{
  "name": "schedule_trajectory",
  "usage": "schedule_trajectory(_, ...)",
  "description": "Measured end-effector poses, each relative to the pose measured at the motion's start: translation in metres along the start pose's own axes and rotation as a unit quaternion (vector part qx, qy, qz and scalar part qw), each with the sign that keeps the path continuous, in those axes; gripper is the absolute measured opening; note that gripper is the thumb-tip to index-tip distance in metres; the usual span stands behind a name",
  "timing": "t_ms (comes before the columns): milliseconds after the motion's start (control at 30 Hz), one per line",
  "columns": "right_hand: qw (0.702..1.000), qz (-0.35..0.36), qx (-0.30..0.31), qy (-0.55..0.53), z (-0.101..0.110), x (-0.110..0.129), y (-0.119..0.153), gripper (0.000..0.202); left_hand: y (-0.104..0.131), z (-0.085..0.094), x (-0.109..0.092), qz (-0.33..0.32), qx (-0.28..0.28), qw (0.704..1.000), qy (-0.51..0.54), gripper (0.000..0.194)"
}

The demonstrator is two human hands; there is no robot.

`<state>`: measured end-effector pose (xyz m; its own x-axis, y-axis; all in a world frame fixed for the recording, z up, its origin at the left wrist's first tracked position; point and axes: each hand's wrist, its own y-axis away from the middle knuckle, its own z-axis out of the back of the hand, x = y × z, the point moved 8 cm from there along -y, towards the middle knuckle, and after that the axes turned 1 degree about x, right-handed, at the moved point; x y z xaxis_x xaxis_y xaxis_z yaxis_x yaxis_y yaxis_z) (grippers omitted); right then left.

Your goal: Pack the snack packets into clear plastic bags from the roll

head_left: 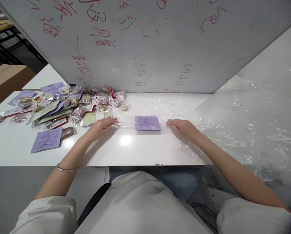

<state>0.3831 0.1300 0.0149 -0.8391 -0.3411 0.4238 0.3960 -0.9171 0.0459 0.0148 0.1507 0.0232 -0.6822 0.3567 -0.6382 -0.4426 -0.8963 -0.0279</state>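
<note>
My left hand (100, 126) lay flat on the white table (135, 152), fingers together and stretched out, their tips resting on the edge of a clear plastic bag (126, 122). My right hand (182, 127) lay palm down on the other side, fingers loosely extended, pressing on the same crinkled plastic; it gripped nothing that I could see. Between my two hands sat a purple card (147, 123), flat on the table and seemingly inside the clear bag, close to both sets of fingertips but touching neither. To my left was a heap of small snack packets (87, 100) mixed with more purple cards, and one purple card (47, 139) lay apart near the table edge. A whiteboard (145, 45) with red writing stood behind. More loose clear plastic sheeting (257, 130) spread to my right.
</note>
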Motion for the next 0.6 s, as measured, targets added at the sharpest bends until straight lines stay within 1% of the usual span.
schedule_trajectory(100, 0.996, -0.077, -0.031, -0.036, 0.016, -0.012, 0.001, 0.030, 0.007, 0.008, 0.006, 0.056, -0.062, 0.994, 0.066, 0.033)
schedule_trajectory(167, 0.993, -0.117, -0.028, -0.019, 0.016, -0.016, -0.002, 0.028, 0.009, 0.004, 0.003, 0.088, -0.085, 0.990, 0.068, 0.032)
schedule_trajectory(233, 0.988, -0.149, -0.009, 0.042, 0.009, -0.018, -0.007, 0.024, 0.008, -0.004, -0.002, 0.110, -0.079, 0.990, 0.035, 0.032)
schedule_trajectory(333, 0.972, -0.177, 0.018, 0.150, 0.000, -0.018, -0.012, 0.024, 0.002, -0.018, -0.007, 0.123, -0.034, 0.991, -0.044, 0.036)
schedule_trajectory(400, 0.966, -0.189, 0.033, 0.171, -0.001, -0.018, -0.011, 0.028, 0.000, -0.020, -0.007, 0.122, -0.009, 0.989, -0.086, 0.045)
schedule_trajectory(433, 0.966, -0.191, 0.032, 0.170, 0.002, -0.017, -0.009, 0.031, 0.000, -0.017, -0.007, 0.116, -0.017, 0.988, -0.102, 0.050)
schedule_trajectory(467, 0.968, -0.185, 0.019, 0.169, 0.007, -0.016, -0.006, 0.034, 0.001, -0.011, -0.010, 0.102, -0.041, 0.987, -0.117, 0.054)
schedule_trajectory(500, 0.972, -0.163, -0.006, 0.171, 0.015, -0.012, -0.004, 0.038, 0.003, -0.004, -0.015, 0.076, -0.075, 0.986, -0.130, 0.056)
schedule_trajectory(533, 0.977, -0.122, -0.033, 0.173, 0.022, -0.005, -0.001, 0.043, 0.006, 0.003, -0.023, 0.038, -0.105, 0.984, -0.138, 0.057)
schedule_trajectory(567, 0.982, -0.066, -0.051, 0.172, 0.026, 0.003, 0.003, 0.049, 0.009, 0.006, -0.032, -0.010, -0.118, 0.983, -0.139, 0.057)
schedule_trajectory(600, 0.985, -0.008, -0.050, 0.166, 0.026, 0.011, 0.007, 0.055, 0.013, 0.004, -0.042, -0.059, -0.105, 0.984, -0.134, 0.057)
